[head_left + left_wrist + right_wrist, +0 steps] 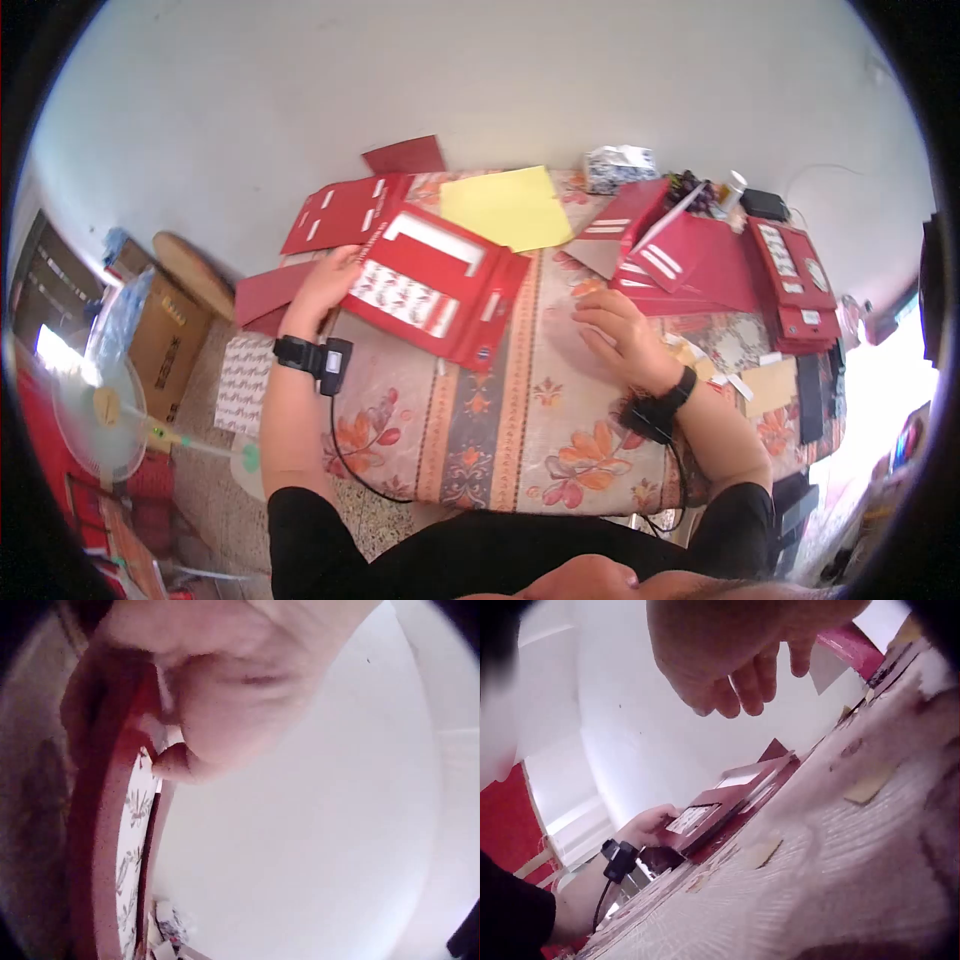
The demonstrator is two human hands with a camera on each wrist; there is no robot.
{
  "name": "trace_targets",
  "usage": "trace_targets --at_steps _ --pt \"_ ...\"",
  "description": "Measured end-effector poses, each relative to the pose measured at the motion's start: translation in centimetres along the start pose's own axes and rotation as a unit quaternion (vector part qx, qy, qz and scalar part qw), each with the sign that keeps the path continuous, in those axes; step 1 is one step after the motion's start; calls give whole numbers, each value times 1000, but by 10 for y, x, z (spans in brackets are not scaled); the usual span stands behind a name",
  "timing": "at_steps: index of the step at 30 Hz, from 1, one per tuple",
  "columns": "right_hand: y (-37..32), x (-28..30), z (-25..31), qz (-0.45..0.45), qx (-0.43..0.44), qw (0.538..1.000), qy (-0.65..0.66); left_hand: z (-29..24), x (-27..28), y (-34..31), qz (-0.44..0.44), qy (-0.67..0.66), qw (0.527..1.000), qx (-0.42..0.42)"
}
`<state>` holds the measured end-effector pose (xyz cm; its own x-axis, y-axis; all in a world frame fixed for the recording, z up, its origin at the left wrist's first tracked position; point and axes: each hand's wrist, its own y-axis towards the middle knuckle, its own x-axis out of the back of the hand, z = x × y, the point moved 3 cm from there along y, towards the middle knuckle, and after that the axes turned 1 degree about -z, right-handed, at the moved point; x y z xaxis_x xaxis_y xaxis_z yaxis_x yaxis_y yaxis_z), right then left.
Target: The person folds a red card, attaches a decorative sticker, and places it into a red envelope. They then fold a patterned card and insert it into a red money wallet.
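From above, my left hand point(325, 285) pinches the left edge of the red folder point(430, 285). The folder lies open on the table point(520, 430), just beside the yellow sheet point(510, 205). My right hand point(620, 335) rests flat on the cloth, fingers relaxed, holding nothing.

At my left wrist, the thumb point(176, 761) presses on the folder's rim, seen edge-on.

At my right wrist, the fingers point(739, 682) hang loose above the cloth.

I judge I'm steadying the folder for folding. The next move calls for my free hand on its right side.

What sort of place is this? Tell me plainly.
Likely a home table used for piecework: floral tablecloth, piles of red card blanks, a standing fan on the floor. The left hand grips a printed red blank.
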<state>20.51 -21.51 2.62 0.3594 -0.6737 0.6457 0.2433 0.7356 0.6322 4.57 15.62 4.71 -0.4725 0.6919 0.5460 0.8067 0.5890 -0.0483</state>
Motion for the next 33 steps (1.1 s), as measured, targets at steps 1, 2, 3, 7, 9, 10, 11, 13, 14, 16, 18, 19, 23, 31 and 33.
trace_targets --at_steps 1,2,3,7,9,10,11,13,14,16,18,19,23,31,33 --pt "0 1 -2 -6 -20 1000 15 -11 7 2 -48 139 989 10" --pt "1 4 -2 -41 -20 999 3 -11 7 10 -39 139 990 1" --pt "2 7 -2 -46 -26 999 -4 -15 10 17 -110 237 964 -43" --pt "-6 11 -27 -58 -153 983 79 -24 -9 32 -208 447 857 -148" --pt "-10 10 -39 -55 -204 971 115 -37 -32 32 -184 409 875 -182" --pt "-10 12 -43 -108 -246 950 158 -51 -50 29 -158 385 885 -211" --pt "-11 13 -48 -158 -287 923 200 -60 -70 26 -121 307 907 -261" --pt "-14 12 -66 -181 -276 928 173 -103 -118 5 -28 222 915 -336" --pt "-17 10 -74 -200 -265 932 148 -120 -143 -7 -10 192 906 -377" --pt "-22 6 -84 -196 -274 925 174 -138 -188 -9 15 155 890 -428" --pt "-24 5 -90 -196 -281 918 199 -156 -228 -5 -36 120 851 -509" --pt "-25 4 -91 -195 -284 914 216 -162 -244 -4 -37 119 850 -512" --pt "-24 3 -88 -176 -300 906 241 -175 -268 -2 -54 159 876 -452" --pt "-23 0 -91 -181 -282 914 230 -133 -220 15 -78 -54 945 -312" --pt "-18 2 -82 -176 -264 908 275 -119 -203 12 -37 -138 952 -269"
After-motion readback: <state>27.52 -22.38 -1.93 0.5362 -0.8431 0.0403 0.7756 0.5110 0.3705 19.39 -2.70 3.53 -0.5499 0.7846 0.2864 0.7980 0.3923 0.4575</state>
